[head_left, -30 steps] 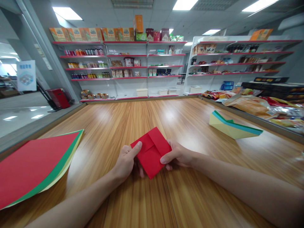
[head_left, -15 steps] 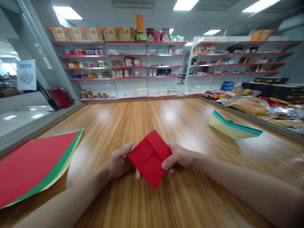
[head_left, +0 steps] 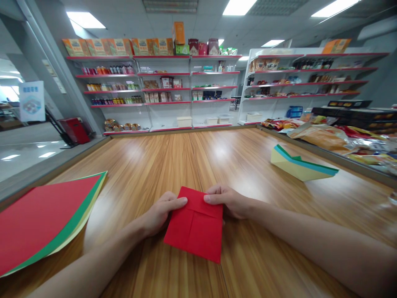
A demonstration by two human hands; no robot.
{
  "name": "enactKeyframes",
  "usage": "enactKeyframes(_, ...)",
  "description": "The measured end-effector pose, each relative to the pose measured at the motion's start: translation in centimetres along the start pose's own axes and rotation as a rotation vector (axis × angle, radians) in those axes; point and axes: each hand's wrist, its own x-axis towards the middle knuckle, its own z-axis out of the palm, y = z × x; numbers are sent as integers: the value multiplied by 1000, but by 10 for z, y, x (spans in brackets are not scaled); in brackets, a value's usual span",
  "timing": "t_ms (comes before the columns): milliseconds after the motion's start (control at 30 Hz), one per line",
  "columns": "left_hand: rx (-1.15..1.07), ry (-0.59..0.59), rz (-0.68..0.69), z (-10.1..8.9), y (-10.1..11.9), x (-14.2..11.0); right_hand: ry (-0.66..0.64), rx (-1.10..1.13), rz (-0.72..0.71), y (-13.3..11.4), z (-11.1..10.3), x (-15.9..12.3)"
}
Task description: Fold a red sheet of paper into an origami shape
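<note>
A folded red paper (head_left: 195,231), roughly square with crease lines and a flap along its upper part, is held between both hands above the wooden table (head_left: 149,165). My left hand (head_left: 159,213) pinches its upper left edge, thumb on top and the other fingers hidden beneath. At the upper right edge my right hand (head_left: 228,200) grips it the same way, thumb lying on the face of the paper. The paper's underside is out of sight.
Large red, green and pale yellow sheets (head_left: 46,215) lie stacked on the left. A folded paper boat (head_left: 302,165) in yellow, blue and green stands on the right. Packaged snacks (head_left: 325,138) line the right edge. Stocked shelves (head_left: 167,89) stand behind the table.
The red paper has been turned from a diamond position to nearly square-on and brought slightly lower. Both hands have shifted to its upper edge, with both thumbs now on top.
</note>
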Motion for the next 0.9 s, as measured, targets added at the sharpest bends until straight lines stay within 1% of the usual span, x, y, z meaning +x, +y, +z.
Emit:
enactKeyframes(33,17,-16,7,0,0,0,35,-18,-10,1,0,0)
enactKeyframes(100,84,-37,8,2,0,0,71,-143,5,1,1,-1)
enactKeyframes(167,164,-42,2,5,0,0,68,-302,31,-1,3,-4)
enactKeyframes(233,227,-49,5,6,1,0,65,-404,54,-2,7,-5)
enactKeyframes(300,277,-65,21,7,2,-1,63,-435,53,-2,9,-5)
enactKeyframes(400,387,-84,43,9,3,-3,32,-467,-10,0,11,-3)
enactKeyframes(533,488,-63,74,13,2,-4,-20,-499,-65,2,11,-2)
enactKeyframes(667,548,-35,124,17,0,-4,0,-524,-83,3,12,-3)
enactKeyframes(767,635,58,212,19,-2,-3,61,-460,-73,4,12,-2)
enactKeyframes(833,639,180,275,20,-2,-1,131,-347,-59,4,12,-1)
enactKeyframes(900,588,327,311,20,-3,1,189,-235,-51,5,10,1)
